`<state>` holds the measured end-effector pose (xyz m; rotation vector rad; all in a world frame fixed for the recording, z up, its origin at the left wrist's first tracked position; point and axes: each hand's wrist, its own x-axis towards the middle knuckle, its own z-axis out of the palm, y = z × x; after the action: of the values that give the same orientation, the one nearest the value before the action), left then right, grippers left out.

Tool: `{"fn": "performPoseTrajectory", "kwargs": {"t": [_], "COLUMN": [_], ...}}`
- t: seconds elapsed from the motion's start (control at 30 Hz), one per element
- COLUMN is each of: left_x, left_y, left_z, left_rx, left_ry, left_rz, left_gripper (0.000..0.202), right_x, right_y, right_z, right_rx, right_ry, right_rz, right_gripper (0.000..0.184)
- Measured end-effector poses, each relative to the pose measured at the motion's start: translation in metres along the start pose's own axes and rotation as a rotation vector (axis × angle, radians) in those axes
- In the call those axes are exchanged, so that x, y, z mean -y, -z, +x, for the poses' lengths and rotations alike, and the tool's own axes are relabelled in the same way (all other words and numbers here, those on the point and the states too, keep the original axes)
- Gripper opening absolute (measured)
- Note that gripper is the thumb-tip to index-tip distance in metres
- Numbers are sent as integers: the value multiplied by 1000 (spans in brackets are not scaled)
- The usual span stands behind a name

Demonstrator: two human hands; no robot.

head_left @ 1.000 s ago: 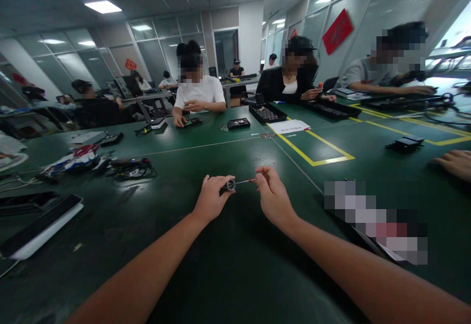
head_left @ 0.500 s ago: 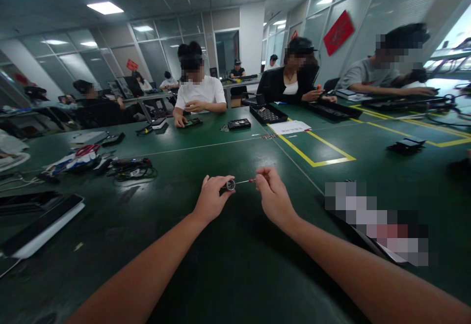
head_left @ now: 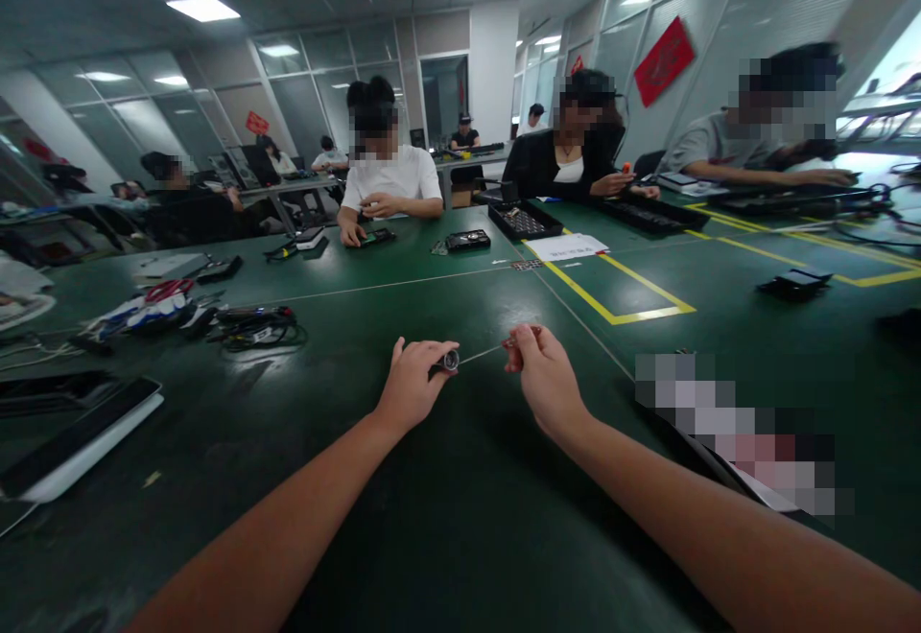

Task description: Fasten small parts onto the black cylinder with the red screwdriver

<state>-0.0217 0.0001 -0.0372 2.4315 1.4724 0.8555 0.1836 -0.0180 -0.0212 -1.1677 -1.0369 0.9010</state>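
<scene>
The person's bare forearms [head_left: 302, 499] reach in from the two lower corners over a glossy dark-green tabletop [head_left: 460, 537]. The left hand [head_left: 412, 382] grasps a small, dark, cylindrical piece with a shiny, ring-shaped metal end [head_left: 450, 361], thumb below and fingers above, so that the open ring end points out past the fingertips, roughly towards the viewer. The right hand [head_left: 553, 382], a short gap away, pinches a slim tool with a thin, straight metal shaft [head_left: 481, 356] between thumb and curled fingers, which mostly hide its reddish handle. The shaft runs leftward and slightly down across the gap, and its tip ends right by the ring; whether they touch, I cannot tell. The cylindrical piece thus sits just left of the tool, held above the tabletop.

To the left lies a long, flat, black-and-white device [head_left: 86, 446]; to the right, a pixelated pale sheet [head_left: 748, 451]. Farther off on the left is a tangle of black cables [head_left: 263, 328], with a coiled red cord [head_left: 169, 291] beyond it. On the right, yellow tape [head_left: 651, 314] outlines a rectangle, near a white printed paper [head_left: 565, 247] and a black compartmented tray [head_left: 538, 234]. Across the table, a co-worker in a white T-shirt [head_left: 395, 177] handles a small flat part, and a co-worker in a black jacket [head_left: 529, 165] holds an orange-tipped object. Behind them, a red diamond-shaped poster [head_left: 663, 61] hangs on the glass partition.
</scene>
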Motion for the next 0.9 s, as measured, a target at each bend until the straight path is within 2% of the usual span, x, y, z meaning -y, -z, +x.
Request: {"fn": "performPoseTrajectory", "kwargs": {"t": [0.2, 0.43, 0.53, 0.63, 0.73, 0.8, 0.9], "left_x": [-4, -4, -4, -4, -5, -5, -5], "left_y": [-2, -1, -2, -4, -4, -3, -2], "left_z": [-1, -2, -2, -2, -2, -2, -2], "left_rx": [8, 13, 16, 26, 17, 3, -3], "left_ry": [-15, 12, 12, -7, -2, 19, 35], "left_rz": [-12, -19, -27, -37, -45, -44, -39], "left_gripper": [33, 35, 35, 35, 35, 34, 33], "right_x": [2, 6, 8, 9, 7, 4, 0], "right_y": [-2, 0, 2, 3, 3, 2, 2], "right_z": [-7, -9, -10, -10, -11, -12, -12], "right_rx": [74, 138, 168, 127, 107, 112, 136], "right_ry": [104, 144, 143, 171, 212, 213, 203], "right_rz": [-97, -135, -139, -220, -276, -243, -186], "right_gripper": [31, 29, 35, 42, 31, 21, 16]}}
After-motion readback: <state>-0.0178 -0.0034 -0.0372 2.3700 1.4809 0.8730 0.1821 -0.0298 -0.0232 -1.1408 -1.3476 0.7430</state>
